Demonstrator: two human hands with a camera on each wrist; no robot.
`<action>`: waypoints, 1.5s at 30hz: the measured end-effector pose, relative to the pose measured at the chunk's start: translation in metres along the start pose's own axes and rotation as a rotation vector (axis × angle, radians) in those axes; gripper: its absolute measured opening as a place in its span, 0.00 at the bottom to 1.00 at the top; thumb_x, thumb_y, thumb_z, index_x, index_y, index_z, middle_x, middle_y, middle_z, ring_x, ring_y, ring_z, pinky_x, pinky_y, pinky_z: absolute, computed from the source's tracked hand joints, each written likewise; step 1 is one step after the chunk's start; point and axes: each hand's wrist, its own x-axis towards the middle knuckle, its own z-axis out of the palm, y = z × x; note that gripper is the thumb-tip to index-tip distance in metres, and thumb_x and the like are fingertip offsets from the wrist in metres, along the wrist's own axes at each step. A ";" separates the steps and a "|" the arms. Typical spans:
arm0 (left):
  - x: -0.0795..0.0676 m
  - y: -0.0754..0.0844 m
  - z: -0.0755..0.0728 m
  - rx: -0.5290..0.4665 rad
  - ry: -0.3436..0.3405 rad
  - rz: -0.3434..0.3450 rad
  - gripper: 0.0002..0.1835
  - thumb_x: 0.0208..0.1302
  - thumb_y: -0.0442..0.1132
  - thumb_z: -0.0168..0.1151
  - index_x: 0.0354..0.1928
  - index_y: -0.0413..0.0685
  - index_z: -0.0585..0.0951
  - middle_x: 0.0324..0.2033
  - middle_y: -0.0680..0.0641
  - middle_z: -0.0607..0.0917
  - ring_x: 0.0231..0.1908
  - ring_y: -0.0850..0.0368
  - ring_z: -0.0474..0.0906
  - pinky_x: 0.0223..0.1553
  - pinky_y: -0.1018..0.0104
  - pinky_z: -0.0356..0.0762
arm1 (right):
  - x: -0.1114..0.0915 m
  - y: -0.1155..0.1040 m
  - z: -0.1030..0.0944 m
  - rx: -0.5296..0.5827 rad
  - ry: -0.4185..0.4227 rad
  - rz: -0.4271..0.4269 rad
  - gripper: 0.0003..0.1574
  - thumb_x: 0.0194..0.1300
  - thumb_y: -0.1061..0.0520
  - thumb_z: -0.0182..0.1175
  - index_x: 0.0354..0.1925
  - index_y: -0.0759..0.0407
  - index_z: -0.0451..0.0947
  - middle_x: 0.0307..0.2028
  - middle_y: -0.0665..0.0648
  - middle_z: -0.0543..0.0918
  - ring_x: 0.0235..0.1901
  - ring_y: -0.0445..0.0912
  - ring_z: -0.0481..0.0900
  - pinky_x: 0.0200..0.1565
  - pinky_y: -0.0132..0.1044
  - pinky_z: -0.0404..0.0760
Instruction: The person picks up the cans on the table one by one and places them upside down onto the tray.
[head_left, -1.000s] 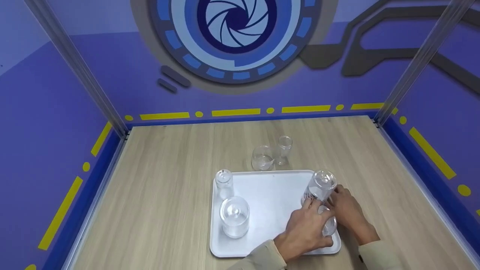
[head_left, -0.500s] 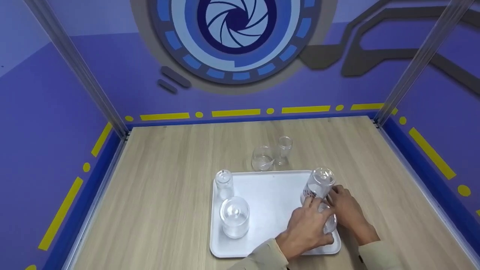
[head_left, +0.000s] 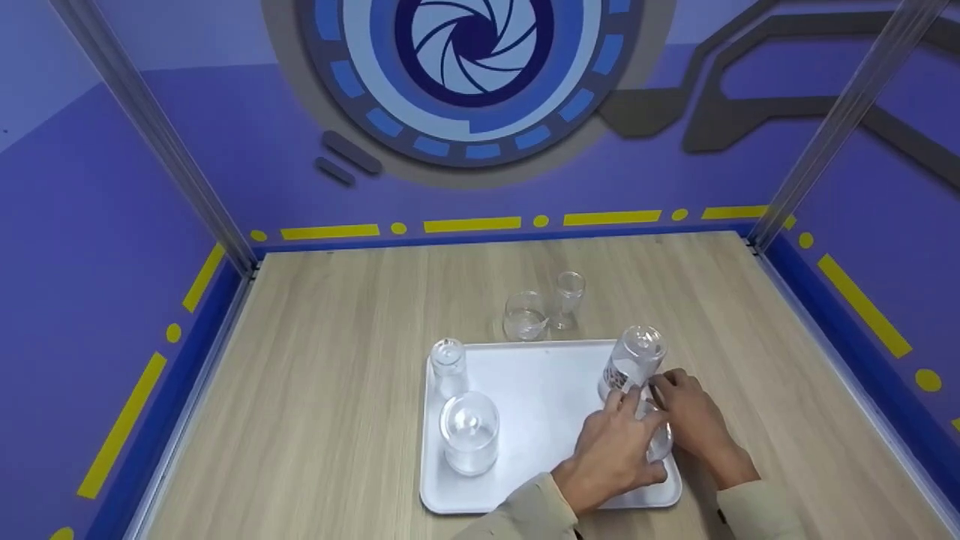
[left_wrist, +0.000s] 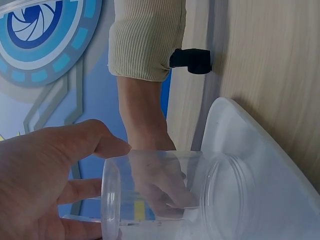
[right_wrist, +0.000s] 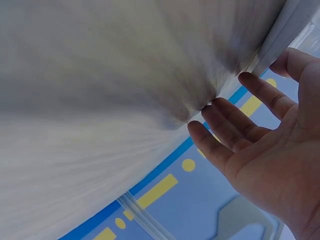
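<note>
My left hand (head_left: 611, 450) holds a low clear glass (left_wrist: 155, 195) near the right front corner of the white tray (head_left: 540, 480), thumb on one side and fingers on the other. Its foremost fingertips are right at a tall clear glass (head_left: 630, 367) with a dark printed mark, standing just behind the low one. My right hand (head_left: 694, 412) rests at the tray's right edge with its fingers loosely bent. In the right wrist view these fingers (right_wrist: 225, 115) are spread, their tips at the pale surface, with nothing gripped.
On the tray's left side stand a small narrow glass (head_left: 449, 367) and a wide clear glass (head_left: 470, 435). Behind the tray, a short round glass (head_left: 523, 319) and a slim footed glass (head_left: 568, 300) stand on the wooden table (head_left: 337, 375). Blue-purple walls (head_left: 187, 150) enclose the table.
The tall glass has slid slightly back and left along the tray. The low glass and the left hand's fingers have shifted back a little. The right hand has stayed almost where it was.
</note>
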 end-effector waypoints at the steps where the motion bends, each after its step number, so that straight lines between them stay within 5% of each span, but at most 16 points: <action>1: 0.000 0.000 0.000 -0.001 -0.004 -0.002 0.35 0.50 0.66 0.78 0.64 0.74 0.85 0.65 0.49 0.79 0.57 0.59 0.74 0.31 0.72 0.77 | 0.000 0.000 0.000 0.002 0.001 -0.003 0.20 0.68 0.66 0.67 0.57 0.70 0.81 0.49 0.73 0.79 0.44 0.67 0.82 0.40 0.63 0.85; 28: -0.002 -0.004 -0.009 -0.011 -0.017 0.016 0.33 0.56 0.65 0.74 0.65 0.71 0.83 0.66 0.54 0.79 0.58 0.60 0.74 0.42 0.70 0.79 | 0.001 0.000 -0.002 -0.004 -0.031 0.017 0.22 0.65 0.69 0.67 0.57 0.69 0.81 0.50 0.74 0.79 0.46 0.69 0.81 0.42 0.63 0.85; 45: -0.005 -0.026 -0.043 -0.006 0.075 0.031 0.33 0.61 0.65 0.70 0.67 0.66 0.83 0.67 0.52 0.80 0.65 0.57 0.74 0.49 0.65 0.82 | 0.002 0.001 0.001 0.041 -0.023 0.034 0.18 0.72 0.61 0.66 0.57 0.66 0.82 0.50 0.73 0.79 0.47 0.68 0.82 0.43 0.64 0.84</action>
